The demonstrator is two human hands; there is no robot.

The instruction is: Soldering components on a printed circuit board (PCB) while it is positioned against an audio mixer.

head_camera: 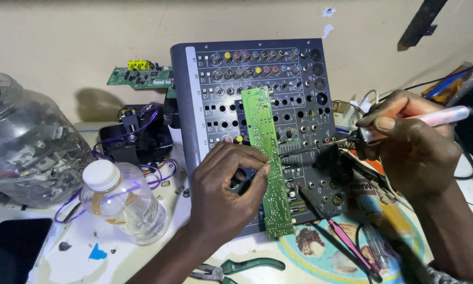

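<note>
A long narrow green circuit board (265,137) lies lengthwise on a grey audio mixer (194,105) with rows of coloured knobs and jacks. My left hand (223,194) grips the board's left edge near its middle and pinches a thin wire against it. My right hand (410,142) holds a soldering iron (436,118) with a pale translucent handle. Its tip reaches left to the board, close to my left fingertips.
A small clear bottle with a white cap (123,202) and a large clear jar of parts (26,147) stand at left. Purple wires (152,173), another green board (139,76), green-handled pliers (241,267), pink tweezers (352,247) and cables lie around.
</note>
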